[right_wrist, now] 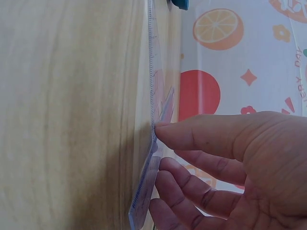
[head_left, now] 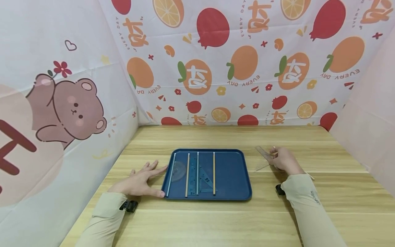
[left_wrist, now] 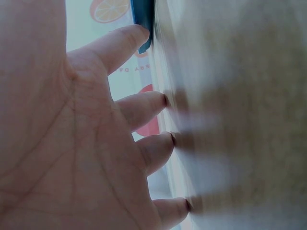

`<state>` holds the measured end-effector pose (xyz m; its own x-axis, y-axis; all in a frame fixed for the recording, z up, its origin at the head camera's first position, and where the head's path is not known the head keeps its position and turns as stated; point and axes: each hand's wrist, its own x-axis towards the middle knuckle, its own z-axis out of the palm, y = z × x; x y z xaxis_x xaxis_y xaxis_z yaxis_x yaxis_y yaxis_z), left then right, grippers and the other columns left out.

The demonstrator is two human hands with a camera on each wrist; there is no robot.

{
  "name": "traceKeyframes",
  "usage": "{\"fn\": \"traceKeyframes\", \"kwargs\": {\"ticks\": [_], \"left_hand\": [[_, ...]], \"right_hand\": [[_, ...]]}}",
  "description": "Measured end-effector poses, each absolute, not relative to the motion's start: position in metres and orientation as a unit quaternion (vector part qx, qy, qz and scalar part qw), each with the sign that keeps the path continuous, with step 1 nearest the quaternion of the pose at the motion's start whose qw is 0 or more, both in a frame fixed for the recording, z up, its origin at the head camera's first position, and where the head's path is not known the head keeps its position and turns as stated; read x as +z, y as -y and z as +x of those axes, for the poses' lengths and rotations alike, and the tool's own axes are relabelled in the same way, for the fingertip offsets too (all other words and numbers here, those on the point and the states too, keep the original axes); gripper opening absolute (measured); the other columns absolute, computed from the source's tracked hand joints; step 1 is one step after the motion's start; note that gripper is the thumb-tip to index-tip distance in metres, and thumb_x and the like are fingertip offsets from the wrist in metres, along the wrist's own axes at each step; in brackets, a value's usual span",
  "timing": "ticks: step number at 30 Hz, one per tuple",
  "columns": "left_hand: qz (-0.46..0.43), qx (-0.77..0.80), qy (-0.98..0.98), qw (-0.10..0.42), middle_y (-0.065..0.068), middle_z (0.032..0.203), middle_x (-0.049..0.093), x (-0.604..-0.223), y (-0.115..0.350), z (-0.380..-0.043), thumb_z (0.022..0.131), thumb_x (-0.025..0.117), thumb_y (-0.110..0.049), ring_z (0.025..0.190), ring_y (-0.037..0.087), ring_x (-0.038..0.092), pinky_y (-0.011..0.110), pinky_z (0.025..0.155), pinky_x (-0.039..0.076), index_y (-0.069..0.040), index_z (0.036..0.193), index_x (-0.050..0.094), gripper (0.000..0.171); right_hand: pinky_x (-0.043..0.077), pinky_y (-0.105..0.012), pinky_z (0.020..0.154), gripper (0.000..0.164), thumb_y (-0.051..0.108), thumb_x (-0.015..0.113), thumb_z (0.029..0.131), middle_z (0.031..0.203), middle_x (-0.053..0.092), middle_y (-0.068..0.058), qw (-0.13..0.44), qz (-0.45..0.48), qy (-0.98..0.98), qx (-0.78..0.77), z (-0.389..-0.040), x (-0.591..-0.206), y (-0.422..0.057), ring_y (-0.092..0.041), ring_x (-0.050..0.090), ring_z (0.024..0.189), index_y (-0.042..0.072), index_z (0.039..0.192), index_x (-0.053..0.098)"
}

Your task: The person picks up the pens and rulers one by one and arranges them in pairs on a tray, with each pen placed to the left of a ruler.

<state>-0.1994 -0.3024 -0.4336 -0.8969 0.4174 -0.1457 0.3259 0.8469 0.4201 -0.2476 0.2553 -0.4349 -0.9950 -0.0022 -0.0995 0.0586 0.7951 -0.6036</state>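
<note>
My right hand (head_left: 284,160) pinches a clear plastic set square (head_left: 263,153) with printed scale marks, right of the blue tray (head_left: 231,196). In the right wrist view, thumb and fingers meet at the set square (right_wrist: 152,96), which tilts close over the wood. My left hand (head_left: 139,181) lies with spread fingers at the tray's left side, thumb at its near left corner and index finger at its rim. On the tray, two dark pencils (head_left: 170,176) and two yellow pencils (head_left: 214,175) lie roughly parallel, among a clear protractor (head_left: 178,171), a ruler (head_left: 192,171) and another set square (head_left: 207,181).
A thin light stick (head_left: 310,176) pokes out beyond my right wrist, partly hidden by it. The wooden table (head_left: 197,223) meets a fruit-print cloth (head_left: 228,103) at the back and pale cloth walls at both sides.
</note>
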Motion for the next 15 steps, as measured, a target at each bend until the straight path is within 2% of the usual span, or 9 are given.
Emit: {"fn": "traceKeyframes", "kwargs": {"ticks": [8,15], "left_hand": [[0.195,0.194,-0.955,0.115,0.029,0.177,0.018,-0.4333,0.3018,-0.1993,0.079,0.088,-0.066,0.161,0.062,0.007,0.095,0.110,0.003,-0.029,0.167,0.041,0.107],[0.196,0.194,-0.954,0.114,0.030,0.177,0.018,-0.4330,0.3017,-0.1994,0.079,0.088,-0.066,0.161,0.062,0.007,0.095,0.109,0.004,-0.029,0.167,0.041,0.106]], "right_hand": [[0.050,-0.031,0.061,0.052,0.004,0.070,0.097,0.121,0.065,-0.030,0.058,0.022,-0.942,-0.329,-0.2489,-0.4351,-0.2559,-0.016,0.058,0.067,-0.014,0.144,0.056],[0.047,-0.029,0.056,0.055,0.003,0.068,0.096,0.119,0.065,-0.029,0.074,0.027,-0.934,-0.348,-0.2488,-0.4345,-0.2607,-0.013,0.054,0.059,-0.014,0.146,0.054]]}}
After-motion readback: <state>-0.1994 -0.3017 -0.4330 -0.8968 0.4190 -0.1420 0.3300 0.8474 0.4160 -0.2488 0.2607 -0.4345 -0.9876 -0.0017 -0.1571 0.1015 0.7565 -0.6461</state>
